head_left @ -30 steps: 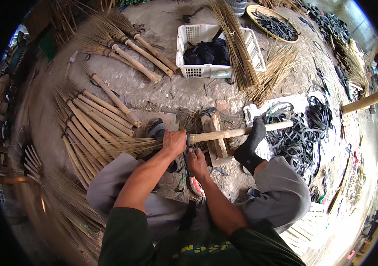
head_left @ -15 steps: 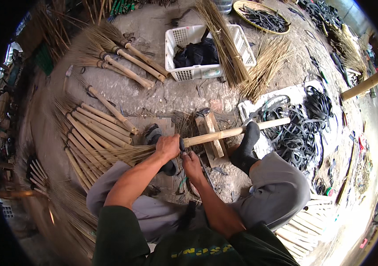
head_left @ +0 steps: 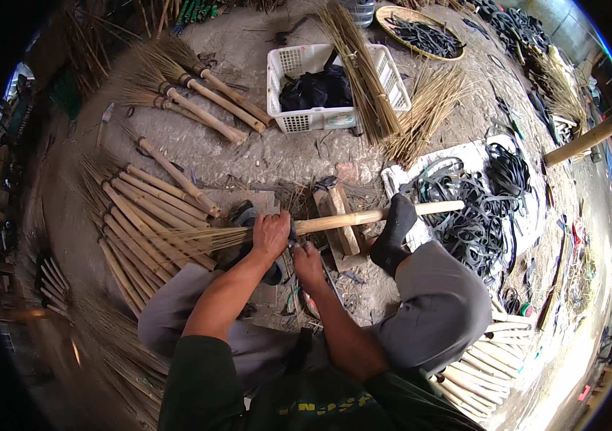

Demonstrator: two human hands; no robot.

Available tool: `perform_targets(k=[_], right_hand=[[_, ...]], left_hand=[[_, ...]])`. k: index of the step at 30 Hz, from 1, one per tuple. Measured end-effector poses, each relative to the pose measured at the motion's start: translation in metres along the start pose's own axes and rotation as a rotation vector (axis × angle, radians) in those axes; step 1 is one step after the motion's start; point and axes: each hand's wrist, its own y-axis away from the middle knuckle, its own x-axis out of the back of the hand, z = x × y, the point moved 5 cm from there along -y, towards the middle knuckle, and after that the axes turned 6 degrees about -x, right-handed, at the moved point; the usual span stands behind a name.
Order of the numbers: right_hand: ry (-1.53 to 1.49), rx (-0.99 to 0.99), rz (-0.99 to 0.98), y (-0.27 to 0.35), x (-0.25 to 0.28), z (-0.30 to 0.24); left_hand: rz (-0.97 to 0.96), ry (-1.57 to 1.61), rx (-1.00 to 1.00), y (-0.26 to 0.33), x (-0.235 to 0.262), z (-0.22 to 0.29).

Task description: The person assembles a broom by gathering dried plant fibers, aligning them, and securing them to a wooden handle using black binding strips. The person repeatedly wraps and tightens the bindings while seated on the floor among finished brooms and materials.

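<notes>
My left hand (head_left: 271,235) grips a broom where its straw bristles (head_left: 191,239) meet the bamboo handle (head_left: 363,217). The handle lies across a small wooden block (head_left: 342,223), and my right foot in a black sock (head_left: 394,233) presses it down. Just right of the left hand, my right hand (head_left: 308,260) has its fingers closed at the joint; what it holds is hidden. A black band circles the joint between both hands.
Finished brooms (head_left: 141,215) lie in a pile to my left, with more (head_left: 191,90) farther back. A white basket (head_left: 334,82) holds black material and a straw bundle (head_left: 360,65). Black straps (head_left: 474,205) lie on a white sheet at right. Bamboo sticks (head_left: 482,366) lie by my right knee.
The view has shifted slightly, so everything sits a little lower in frame. Both hands stay at the broom joint and the foot stays on the handle.
</notes>
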Motion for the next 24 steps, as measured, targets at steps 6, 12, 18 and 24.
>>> perform_targets(k=[6,12,18,24], right_hand=[[0.028,-0.079,-0.082,0.001,-0.001,0.003],[-0.014,0.007,-0.054,0.002,-0.002,-0.01],[0.032,-0.038,-0.024,0.006,0.002,-0.005],[-0.085,-0.133,-0.033,-0.001,-0.002,-0.021]], left_hand=[[-0.924,0.634,0.018,-0.037,-0.017,-0.021],[-0.223,0.131,0.032,-0.025,0.003,-0.012],[-0.998,0.54,0.06,-0.053,-0.027,-0.029],[-0.212,0.251,0.016,-0.024,-0.016,-0.008]])
